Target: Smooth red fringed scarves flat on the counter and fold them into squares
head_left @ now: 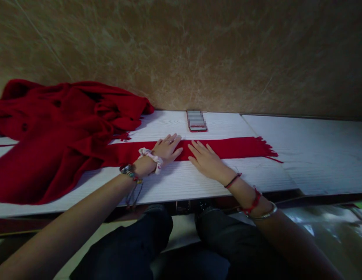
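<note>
A red scarf (236,148) lies along the white bench top, its right part a flat, narrow strip ending in a fringe. My left hand (167,149) rests flat on the strip, fingers spread and pointing away from me. Close beside it, my right hand (206,158) also lies palm down, fingertips on the red cloth and the heel over the near edge. Neither hand grips anything. Toward the left the strip runs into a loose, crumpled heap of red cloth (61,128); where one piece ends and another begins is hidden in the folds.
A phone (197,121) with a red edge lies beyond the scarf, near the brown marbled wall (181,54). The white surface (324,155) continues right past a seam. Its front edge runs just above my knees (216,229).
</note>
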Demonstrator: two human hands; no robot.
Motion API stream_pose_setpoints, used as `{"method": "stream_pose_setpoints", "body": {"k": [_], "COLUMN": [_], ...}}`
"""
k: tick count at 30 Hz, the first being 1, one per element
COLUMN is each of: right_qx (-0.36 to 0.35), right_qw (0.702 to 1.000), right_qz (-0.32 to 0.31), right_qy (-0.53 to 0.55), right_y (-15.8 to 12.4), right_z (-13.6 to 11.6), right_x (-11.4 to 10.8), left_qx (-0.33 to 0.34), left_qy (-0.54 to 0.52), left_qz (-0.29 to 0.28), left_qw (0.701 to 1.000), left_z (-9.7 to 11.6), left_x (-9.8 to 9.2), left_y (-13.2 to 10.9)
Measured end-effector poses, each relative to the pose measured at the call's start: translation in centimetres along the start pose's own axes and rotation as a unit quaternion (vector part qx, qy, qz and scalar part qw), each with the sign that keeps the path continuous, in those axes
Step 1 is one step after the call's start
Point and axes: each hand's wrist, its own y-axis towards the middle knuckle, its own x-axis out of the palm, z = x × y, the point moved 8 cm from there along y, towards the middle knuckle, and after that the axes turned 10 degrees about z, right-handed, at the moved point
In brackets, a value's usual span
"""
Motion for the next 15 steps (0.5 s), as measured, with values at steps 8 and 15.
{"method": "stream_pose_setpoints", "body": {"k": [8, 15], "right_qx": [0.061, 0.214], "right_qw": [0.994, 0.972], "right_qz": [-0.010, 0.027], "right_qy": [-0.094, -0.092], "right_y": [-5.3, -10.1], "right_z": [9.6, 19.1], "right_x": [-2.0, -3.7], "left_qx": [0.012, 0.004], "left_qy": [0.015, 0.014], "left_qz": [0.005, -0.002], "left_qw": [1.000, 1.000], "left_z": [0.3, 0.4], "left_x": [0.9, 0.8], "left_y": [-0.4, -0.6]}}
